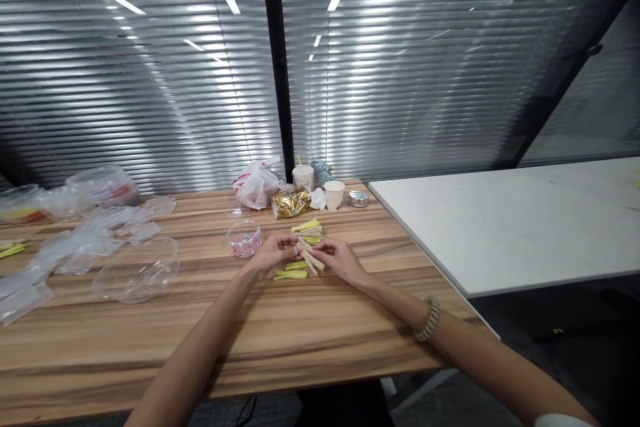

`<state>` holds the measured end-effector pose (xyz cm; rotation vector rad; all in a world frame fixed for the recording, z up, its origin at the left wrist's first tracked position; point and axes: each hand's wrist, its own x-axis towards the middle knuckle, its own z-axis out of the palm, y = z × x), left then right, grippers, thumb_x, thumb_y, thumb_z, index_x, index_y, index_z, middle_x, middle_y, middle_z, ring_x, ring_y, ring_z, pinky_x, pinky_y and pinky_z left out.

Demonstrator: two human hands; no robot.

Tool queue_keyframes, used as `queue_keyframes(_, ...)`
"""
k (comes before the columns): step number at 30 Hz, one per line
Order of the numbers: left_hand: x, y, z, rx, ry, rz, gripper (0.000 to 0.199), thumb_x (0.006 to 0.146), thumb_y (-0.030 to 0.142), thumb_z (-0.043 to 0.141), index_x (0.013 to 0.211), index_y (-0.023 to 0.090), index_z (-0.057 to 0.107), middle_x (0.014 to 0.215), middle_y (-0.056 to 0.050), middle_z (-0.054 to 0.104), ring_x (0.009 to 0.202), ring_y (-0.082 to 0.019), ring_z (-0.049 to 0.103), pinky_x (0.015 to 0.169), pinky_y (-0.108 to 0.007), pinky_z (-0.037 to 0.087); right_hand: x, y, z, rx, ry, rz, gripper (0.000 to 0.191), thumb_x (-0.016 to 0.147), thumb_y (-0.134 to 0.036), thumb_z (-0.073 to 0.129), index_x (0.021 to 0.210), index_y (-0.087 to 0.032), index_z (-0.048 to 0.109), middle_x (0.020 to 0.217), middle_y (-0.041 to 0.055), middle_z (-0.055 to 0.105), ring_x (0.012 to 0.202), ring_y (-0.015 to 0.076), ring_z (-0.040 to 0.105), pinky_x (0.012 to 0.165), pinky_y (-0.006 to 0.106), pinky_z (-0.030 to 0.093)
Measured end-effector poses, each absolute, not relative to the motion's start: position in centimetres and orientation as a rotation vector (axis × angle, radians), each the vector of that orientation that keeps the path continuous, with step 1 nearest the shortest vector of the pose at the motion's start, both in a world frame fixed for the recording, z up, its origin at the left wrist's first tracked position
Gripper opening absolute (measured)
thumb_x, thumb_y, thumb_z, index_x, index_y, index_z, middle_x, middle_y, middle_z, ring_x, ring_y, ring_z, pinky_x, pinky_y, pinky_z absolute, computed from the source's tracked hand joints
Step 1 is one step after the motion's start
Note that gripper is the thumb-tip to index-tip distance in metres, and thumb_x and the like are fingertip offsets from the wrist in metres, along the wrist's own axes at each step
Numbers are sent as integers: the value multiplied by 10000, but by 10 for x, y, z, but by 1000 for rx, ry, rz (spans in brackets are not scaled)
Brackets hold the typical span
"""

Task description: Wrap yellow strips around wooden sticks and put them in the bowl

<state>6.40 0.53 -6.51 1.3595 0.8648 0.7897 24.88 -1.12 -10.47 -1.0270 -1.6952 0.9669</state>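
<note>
To the right of the clear round tub (230, 237), above the wood-grain worktop (320, 320), the left hand (277, 251) has its fingers clamped on the thin beige strips (312, 260); the right hand (342, 258) touches them, its grip I cannot tell. A light, even pinch should keep such soft-looking pieces aligned.

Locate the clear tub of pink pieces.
In the head view, the clear tub stands on the wooden table, left of centre, just left of the left hand.
</note>
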Motion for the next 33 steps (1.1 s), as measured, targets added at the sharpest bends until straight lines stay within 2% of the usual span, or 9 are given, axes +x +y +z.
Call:
queue_keyframes(5, 64, 4, -64, 1356, 859, 821, 518, 566, 315, 763, 1021, 112, 618, 833, -78, 640, 778, -155, 597, 731, -296, 484, 250, -11, -104, -1027, -1748, 951, 329, 764, -423, 530, 856, -144, 677, 828, 55, 645, 723, 120, 565, 677, 220, 447)
queue_keyframes(14, 64, 4, -58, 1386, 962, 889, 419, 536, 354, 766, 846, 97, 649, 806, -78, 657, 754, -166, 601, 728, -312, 487, 246, -20, -94, -1041, -1730, 759, 287, 767, -363, 535, 944, -171, 656, 885, 50, 631, 746, 110, 548, 656, 205, 428)
queue_keyframes(20, 66, 2, -60, 1374, 950, 772, 377, 523, 335, 772, 783, 84, 663, 730, -67, 650, 674, -141, 588, 688, -277, 465, 246, -19, -92, -925, -1499, 967, 359, 683, -419, 627, 910, -142, 647, 856, 55, 631, 737, 116, 558, 652, 208, 436)
queue_keyframes(23, 68, 0, -61, 1393, 945, 736, 365, 520, 325, 772, 772, 83, 668, 711, -64, 645, 624, -122, 565, 633, -247, 449, 246, -20, -89, -865, -1536, 977, 313, 698, -429, 614, 852, -160, 662, 859, 44, 622, 799, 121, 554, 727, 221, 438)
queue_keyframes(27, 70, -2, -63, 1383, 927, 715, 409, 530, 290, 771, 872, 99, 653, 699, -52, 639, 628, -121, 568, 615, -237, 451, 246, -20, -89, -843, -1539, 923, 289, 763, -432, 540, 821, -167, 639, 903, 44, 605, 880, 128, 546, 788, 224, 435)
queue_keyframes(33, 69, 1, -65, 1379, 929, 753, 523, 541, 265, 770, 1017, 118, 612, 718, -44, 641, 650, -131, 587, 628, -252, 467, 248, -18, -94, -1003, -1578, 725, 354, 848, -441, 383, 835, -149, 582, 783, 41, 596, 737, 113, 529, 716, 217, 428)
